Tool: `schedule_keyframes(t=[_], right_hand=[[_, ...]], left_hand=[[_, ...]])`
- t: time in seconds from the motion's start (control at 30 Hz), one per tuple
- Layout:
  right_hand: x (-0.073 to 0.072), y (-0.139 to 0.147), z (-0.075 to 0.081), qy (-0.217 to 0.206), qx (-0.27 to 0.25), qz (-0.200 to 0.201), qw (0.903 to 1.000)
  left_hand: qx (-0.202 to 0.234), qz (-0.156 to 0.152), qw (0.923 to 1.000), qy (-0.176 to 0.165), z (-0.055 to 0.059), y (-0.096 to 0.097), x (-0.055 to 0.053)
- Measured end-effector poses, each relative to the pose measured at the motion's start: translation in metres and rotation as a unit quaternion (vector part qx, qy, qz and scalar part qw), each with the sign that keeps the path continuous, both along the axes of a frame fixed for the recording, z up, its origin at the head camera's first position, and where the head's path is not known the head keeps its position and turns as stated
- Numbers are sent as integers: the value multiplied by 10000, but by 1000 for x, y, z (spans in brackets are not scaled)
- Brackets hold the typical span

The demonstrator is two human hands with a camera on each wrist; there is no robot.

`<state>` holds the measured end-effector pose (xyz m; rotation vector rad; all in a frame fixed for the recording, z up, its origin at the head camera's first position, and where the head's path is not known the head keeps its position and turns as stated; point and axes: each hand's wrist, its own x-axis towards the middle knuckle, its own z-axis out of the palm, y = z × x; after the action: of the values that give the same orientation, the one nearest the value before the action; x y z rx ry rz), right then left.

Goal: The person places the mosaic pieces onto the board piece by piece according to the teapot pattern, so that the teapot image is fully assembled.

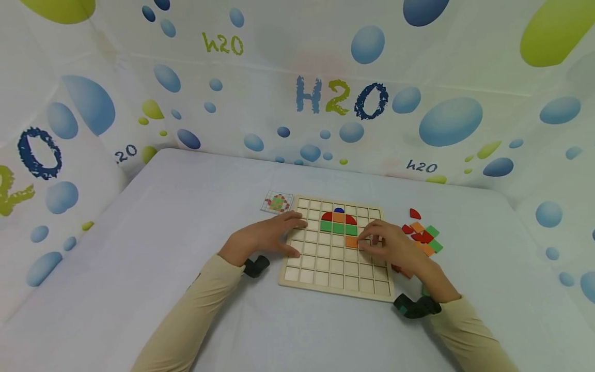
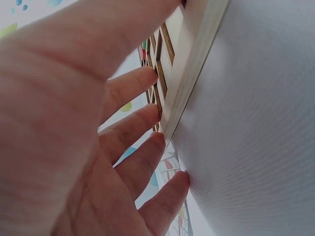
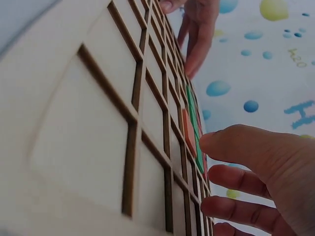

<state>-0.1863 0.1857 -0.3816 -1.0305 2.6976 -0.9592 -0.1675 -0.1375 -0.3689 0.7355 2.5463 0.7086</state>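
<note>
At the far left, a white cloth backdrop [image 1: 135, 93] printed with blue and green ovals meets a pale tabletop [image 1: 139, 243]. A person's left arm, in a beige left sleeve [image 1: 190, 315], enters from the lower edge; a dark left wrist device [image 1: 256, 266] sits under the wrist. The left hand [image 1: 267, 235] is spread, thumb and fingers apart, fingertips over the left edge of the board and pinching nothing. A pattern card [image 1: 277, 202] lies just beyond it, beside the board's upper left corner.

The wooden grid board [image 1: 308, 262] lies flat between the hands. Its inlaid figure stands in the upper middle: a blue half-round piece [image 1: 339, 210] on top, two red curved pieces [image 1: 327, 216] flanking an upper orange square [image 1: 339, 217], then a row of green squares [image 1: 338, 228]. A lower orange square [image 1: 351, 242] lies in the cell below the rightmost green one.

The right hand [image 1: 388, 242] has loosely bent fingers, thumb and forefinger apart at that square's right side; whether they touch it, I cannot tell. Further right, loose red, orange and green pieces [image 1: 424, 237] lie heaped beside the board, a dark right wrist device [image 1: 417, 306] and beige right sleeve [image 1: 469, 330] nearer the viewer
</note>
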Motion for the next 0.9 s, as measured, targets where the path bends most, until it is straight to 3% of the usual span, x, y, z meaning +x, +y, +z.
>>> schedule_keyframes(t=[0.2, 0.47, 0.63, 0.9], right_hand=[[-1, 20, 4, 174, 20, -186, 9997], [-2, 42, 3, 931, -168, -342, 9949], [-2, 54, 4, 703, 112, -846, 9939], [-7, 70, 2, 506, 350, -1331, 9892]], left_hand=[[-51, 22, 10000, 19, 0, 0, -1], [-103, 66, 9999, -38, -2, -1, -3], [-94, 57, 9999, -50, -3, 0, -3], [-46, 40, 10000, -46, -2, 0, -2]])
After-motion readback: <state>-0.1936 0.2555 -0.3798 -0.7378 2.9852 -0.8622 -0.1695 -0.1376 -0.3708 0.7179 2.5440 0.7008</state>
